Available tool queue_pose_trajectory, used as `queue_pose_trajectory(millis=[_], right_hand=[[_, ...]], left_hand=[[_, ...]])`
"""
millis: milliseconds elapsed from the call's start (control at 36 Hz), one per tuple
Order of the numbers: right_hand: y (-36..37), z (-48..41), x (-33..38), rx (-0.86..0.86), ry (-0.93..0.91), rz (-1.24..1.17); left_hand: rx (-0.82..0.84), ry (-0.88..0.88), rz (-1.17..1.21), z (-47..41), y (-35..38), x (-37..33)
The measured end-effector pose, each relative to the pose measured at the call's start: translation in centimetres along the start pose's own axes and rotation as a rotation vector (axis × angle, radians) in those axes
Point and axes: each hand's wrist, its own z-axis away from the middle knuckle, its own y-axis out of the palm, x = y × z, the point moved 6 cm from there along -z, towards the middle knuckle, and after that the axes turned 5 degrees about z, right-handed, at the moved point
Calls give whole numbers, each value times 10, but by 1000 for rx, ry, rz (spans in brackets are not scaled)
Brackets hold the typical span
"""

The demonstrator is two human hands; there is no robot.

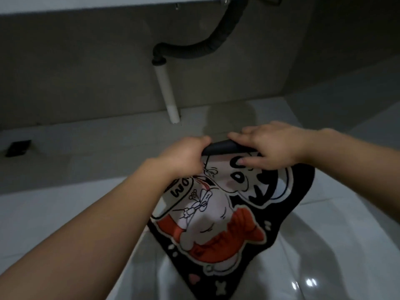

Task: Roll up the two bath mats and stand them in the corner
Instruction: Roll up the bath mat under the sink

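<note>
Nearest us, the near end of the cartoon-print bath mat (216,224) lies flat on the glossy white tiled floor (54,213), its black border and red-and-white figure facing up. We read this flat stretch as the length yet to be rolled, left spread so that the roll can travel over it towards us.

Our two bare forearms reach over the mat to its far edge. There the left hand (184,154) closes its grip on the edge from the left, fingers curled under and thumb on top, while the right hand (272,146) lies over it from the right, fingers spread and bent across the fold, thumb pressing the printed face. Between the two hands the dark underside (227,146) of the mat shows as a narrow turned-over lip. We judge that both hands hold the same edge so that the first turn starts straight and tight; the roll is barely begun.

Only this one mat is in view; we cannot tell where the second lies.

Beyond the hands a grey wall (86,72) meets the floor. A white drain pipe (167,94) descends to floor level, joined above to a black corrugated hose (194,50) from a fixture overhead. A small dark square (18,147), perhaps a floor drain, sits far left.
</note>
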Motion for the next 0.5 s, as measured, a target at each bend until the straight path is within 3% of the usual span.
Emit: queue_pose_trajectory(millis=[83,250,361,500], right_hand=[[2,-3,1,-70,13,-4],[22,-8,8,-5,-55,-10],[25,-6,-1,14,19,-57],[30,-5,-13,-24,62,-1]], left_hand=[[92,-49,6,10,-1,1],[242,-126,-51,25,12,8],[233,-185,-136,25,0,12],[93,-133,-267,23,-17,6]])
